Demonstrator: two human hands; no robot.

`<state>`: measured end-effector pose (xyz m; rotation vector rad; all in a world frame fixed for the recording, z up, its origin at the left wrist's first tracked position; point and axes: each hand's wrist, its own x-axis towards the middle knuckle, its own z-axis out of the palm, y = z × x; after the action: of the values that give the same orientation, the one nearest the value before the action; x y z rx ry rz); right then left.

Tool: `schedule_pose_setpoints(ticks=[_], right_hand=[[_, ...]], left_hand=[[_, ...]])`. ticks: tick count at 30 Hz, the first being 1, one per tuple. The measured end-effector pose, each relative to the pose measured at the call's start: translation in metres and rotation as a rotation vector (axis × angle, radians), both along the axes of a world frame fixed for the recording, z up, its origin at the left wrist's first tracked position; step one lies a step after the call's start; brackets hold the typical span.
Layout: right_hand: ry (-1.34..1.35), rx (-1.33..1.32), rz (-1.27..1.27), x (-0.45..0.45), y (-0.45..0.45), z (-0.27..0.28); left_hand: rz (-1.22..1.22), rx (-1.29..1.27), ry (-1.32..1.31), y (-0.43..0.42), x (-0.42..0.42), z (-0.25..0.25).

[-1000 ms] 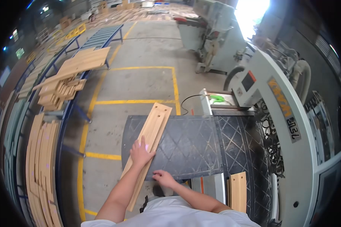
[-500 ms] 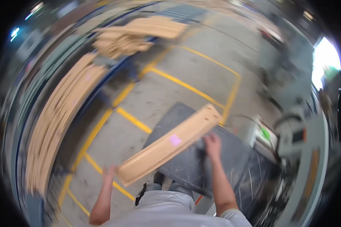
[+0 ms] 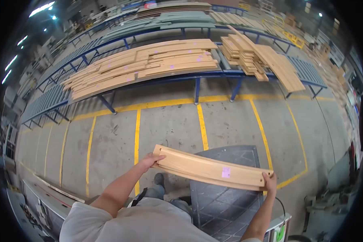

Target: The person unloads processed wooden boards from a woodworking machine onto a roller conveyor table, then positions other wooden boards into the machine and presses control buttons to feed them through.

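A wooden board (image 3: 201, 166) with a long groove, holes near its ends and a pink label (image 3: 226, 172) spans the space in front of me. My left hand (image 3: 152, 160) is closed around its left end, thumb on the upper face. At the other end, my right hand (image 3: 270, 181) grips the board with the thumb by the holes. The board is held in the air, its right part above a dark grey table surface (image 3: 226, 205). The fingers beneath the board are mostly hidden.
Across the floor stands a blue roller conveyor (image 3: 197, 86) bearing stacked long boards (image 3: 145, 62). Crisscrossed boards (image 3: 242, 52) lie farther right on it. Yellow lines (image 3: 137, 149) mark the concrete floor. Machinery (image 3: 326, 213) stands at the lower right.
My view has swung left toward the conveyor. The board has turned from a steep slant to nearly crosswise. My right hand, beside the board before, now grips its right end.
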<state>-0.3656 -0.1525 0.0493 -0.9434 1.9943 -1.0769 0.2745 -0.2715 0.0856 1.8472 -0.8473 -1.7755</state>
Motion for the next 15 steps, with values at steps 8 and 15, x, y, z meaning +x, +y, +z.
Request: schedule_pose_setpoints(ticks=[8, 15], right_hand=[[0.09, -0.147, 0.03, 0.144, -0.033, 0.1], [0.001, -0.139, 0.219, 0.301, -0.142, 0.115]], left_hand=[[0.189, -0.21, 0.09, 0.074, 0.121, 0.029], [0.436, -0.143, -0.017, 0.086, 0.28, 0.034]])
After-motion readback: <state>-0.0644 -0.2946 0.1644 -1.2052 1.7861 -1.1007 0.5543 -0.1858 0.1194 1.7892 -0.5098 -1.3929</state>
